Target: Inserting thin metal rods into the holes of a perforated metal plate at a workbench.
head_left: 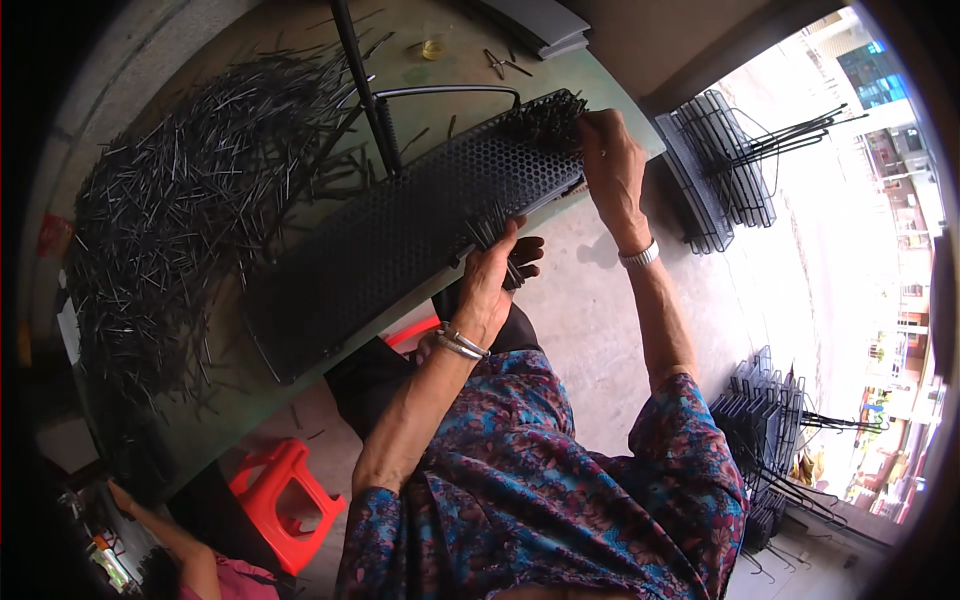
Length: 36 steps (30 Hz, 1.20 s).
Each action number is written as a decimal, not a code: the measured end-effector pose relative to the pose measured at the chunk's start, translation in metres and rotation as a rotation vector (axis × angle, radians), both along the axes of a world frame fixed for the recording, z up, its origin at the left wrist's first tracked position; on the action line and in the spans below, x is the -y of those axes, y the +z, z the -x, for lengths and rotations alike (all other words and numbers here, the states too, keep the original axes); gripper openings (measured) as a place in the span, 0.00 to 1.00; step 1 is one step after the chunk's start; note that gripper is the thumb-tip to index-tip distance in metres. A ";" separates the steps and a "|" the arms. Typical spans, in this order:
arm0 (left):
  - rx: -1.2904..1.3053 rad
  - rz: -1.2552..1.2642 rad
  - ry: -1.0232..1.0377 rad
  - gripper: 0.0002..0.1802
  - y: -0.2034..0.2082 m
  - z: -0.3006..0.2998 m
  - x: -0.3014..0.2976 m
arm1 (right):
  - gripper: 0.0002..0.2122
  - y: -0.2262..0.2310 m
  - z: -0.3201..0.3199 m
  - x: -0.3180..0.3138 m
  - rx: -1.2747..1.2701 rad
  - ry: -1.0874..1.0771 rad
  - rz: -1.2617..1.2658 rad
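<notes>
**Perforated plate (370, 235) spans the reach, right hand (612, 165) at its far end**

The perforated plate lies on the bench (590, 75), just beyond both hands. Its long axis slants from well left of the left hand (485, 288) up to the right hand, which is nearer the right end. There the fingers are drawn together beside a dense cluster of black rods (540, 122); whether they grip one cannot be told. The left hand, at the plate's near long edge, is closed around a bundle of thin rods (487, 226), its outer fingers loosely curled.

The bench's near edge runs close to that long edge. Between the forearms there is open room over the floor (580, 290). Left of the hands, a rod heap (180, 190) crowds the plate; beyond it, a black post (365, 80) limits the far side.
</notes>
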<state>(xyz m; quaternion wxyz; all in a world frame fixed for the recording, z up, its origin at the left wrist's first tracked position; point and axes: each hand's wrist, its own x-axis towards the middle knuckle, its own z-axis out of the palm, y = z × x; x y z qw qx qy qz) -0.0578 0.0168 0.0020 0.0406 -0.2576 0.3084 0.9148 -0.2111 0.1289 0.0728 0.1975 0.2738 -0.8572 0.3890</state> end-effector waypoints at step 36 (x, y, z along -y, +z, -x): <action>-0.069 -0.152 -0.036 0.19 0.014 -0.010 -0.007 | 0.07 -0.006 0.032 0.000 -0.107 0.094 -0.322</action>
